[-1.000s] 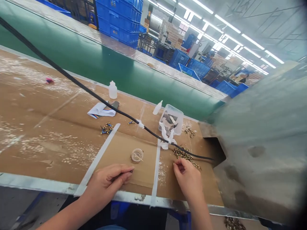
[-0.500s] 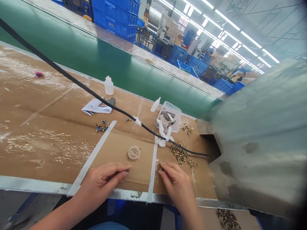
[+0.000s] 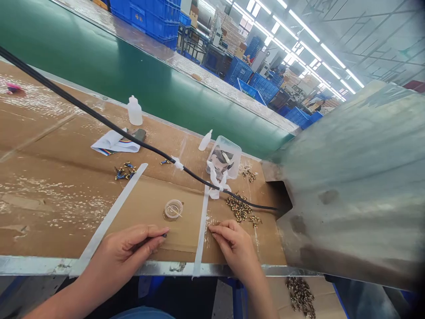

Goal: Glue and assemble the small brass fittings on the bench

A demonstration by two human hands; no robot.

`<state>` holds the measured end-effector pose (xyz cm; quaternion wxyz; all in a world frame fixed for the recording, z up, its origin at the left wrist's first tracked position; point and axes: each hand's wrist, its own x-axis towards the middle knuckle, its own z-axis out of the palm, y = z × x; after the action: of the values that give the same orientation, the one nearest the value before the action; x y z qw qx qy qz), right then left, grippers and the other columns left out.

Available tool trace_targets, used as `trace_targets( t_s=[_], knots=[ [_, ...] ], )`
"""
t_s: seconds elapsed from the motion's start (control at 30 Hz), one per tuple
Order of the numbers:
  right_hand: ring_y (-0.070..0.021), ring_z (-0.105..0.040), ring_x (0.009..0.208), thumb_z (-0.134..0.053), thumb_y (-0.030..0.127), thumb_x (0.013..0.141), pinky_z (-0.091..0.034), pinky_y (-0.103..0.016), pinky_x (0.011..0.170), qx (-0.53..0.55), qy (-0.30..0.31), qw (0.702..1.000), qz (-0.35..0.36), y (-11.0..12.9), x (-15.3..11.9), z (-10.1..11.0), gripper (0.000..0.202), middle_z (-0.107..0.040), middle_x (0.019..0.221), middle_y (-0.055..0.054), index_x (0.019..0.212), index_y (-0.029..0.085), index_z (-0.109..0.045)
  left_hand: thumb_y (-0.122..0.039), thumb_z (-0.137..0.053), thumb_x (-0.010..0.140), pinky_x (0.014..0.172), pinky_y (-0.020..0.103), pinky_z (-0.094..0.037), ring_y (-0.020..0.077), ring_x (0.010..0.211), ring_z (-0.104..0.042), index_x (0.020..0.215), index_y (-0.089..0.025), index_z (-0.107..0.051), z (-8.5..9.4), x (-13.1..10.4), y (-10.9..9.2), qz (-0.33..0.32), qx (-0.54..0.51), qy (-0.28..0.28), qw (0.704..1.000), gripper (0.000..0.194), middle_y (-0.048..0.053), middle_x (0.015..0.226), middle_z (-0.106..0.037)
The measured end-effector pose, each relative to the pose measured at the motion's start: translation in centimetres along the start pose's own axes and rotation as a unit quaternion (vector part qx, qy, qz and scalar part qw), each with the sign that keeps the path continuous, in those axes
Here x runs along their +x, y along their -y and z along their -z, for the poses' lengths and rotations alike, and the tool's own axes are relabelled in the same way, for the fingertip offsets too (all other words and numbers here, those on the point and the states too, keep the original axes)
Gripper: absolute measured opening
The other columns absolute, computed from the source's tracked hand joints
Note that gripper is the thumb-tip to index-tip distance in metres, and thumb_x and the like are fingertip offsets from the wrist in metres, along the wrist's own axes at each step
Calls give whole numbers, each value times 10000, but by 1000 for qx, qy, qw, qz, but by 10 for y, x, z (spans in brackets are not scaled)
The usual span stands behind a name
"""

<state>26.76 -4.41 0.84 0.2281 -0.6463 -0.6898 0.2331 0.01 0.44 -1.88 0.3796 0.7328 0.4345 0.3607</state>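
My left hand (image 3: 133,250) is closed in a pinch, with a small dark piece (image 3: 165,235) just showing at the fingertips; its exact kind is too small to make out. It hovers over the bare cardboard between two tape strips, in front of a small round clear dish (image 3: 173,208) with a thin stick in it. To the right of the right-hand tape strip (image 3: 200,235), my right hand (image 3: 232,243) has thumb and forefinger drawn together low over the cardboard. Whatever they may hold is hidden. Beyond that hand lies a heap of small brass-and-dark parts (image 3: 238,207).
A black cable (image 3: 195,176) crosses above the bench. Behind it stand two white bottles (image 3: 134,110) and a clear tub (image 3: 229,153). Blue-and-brass parts (image 3: 125,171) lie left. A metal housing (image 3: 332,199) bounds the right side; a green conveyor belt (image 3: 159,84) runs behind.
The whole view has shifted, so bench and hands appear further left. Both hands keep about the same place over the cardboard, and the left still pinches the dark piece.
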Motion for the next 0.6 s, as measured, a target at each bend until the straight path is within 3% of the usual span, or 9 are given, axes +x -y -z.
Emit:
trace_targets(
  t_s=[0.13,0.23,0.37,0.43,0.53,0.6],
  knots=[
    [-174,-608,856,-526,125,881,-487,-272,754,-1,-1,1000,1,1,-1,2,175,-632,908,-38,905,217,-672,-342,-631,820,695,161,-559,157,752,-718,930,-270,-742,-1,0,-1,0,-1,-5,1000,172,-16,855,-764],
    [-182,-607,831,-514,136,878,-489,-285,733,9,-12,1000,1,2,-2,2,160,-635,894,-41,928,211,-646,-322,-623,827,686,173,-560,158,740,-713,944,-266,-739,-1,-2,0,4,-2,3,1000,174,-10,844,-763],
    [-201,-622,862,-549,218,883,-503,-308,755,115,-52,992,-11,12,-3,-11,134,-660,911,-61,942,216,-670,-268,-594,843,692,188,-559,153,738,-707,957,-252,-734,-1,-3,-2,9,-7,17,1000,182,1,839,-760],
    [-202,-646,830,-605,274,860,-525,-311,743,244,-57,966,-57,24,-3,-23,98,-676,867,-61,892,207,-669,-249,-582,845,689,198,-561,151,725,-702,943,-240,-735,-1,-3,-5,12,-14,20,1000,182,8,831,-757],
    [-193,-684,780,-693,336,803,-555,-302,721,443,-34,884,-146,44,-2,-44,172,-700,818,-53,883,190,-651,-221,-591,834,662,196,-557,137,666,-688,925,-224,-734,-1,-1,-7,10,-21,18,1000,170,6,774,-747],
    [-187,-694,779,-743,345,761,-560,-286,714,507,-21,843,-178,54,0,-56,216,-713,806,-56,859,174,-656,-199,-587,835,653,190,-550,130,658,-681,935,-216,-727,-1,-1,-8,4,-27,20,999,173,4,761,-740]
  ],
)
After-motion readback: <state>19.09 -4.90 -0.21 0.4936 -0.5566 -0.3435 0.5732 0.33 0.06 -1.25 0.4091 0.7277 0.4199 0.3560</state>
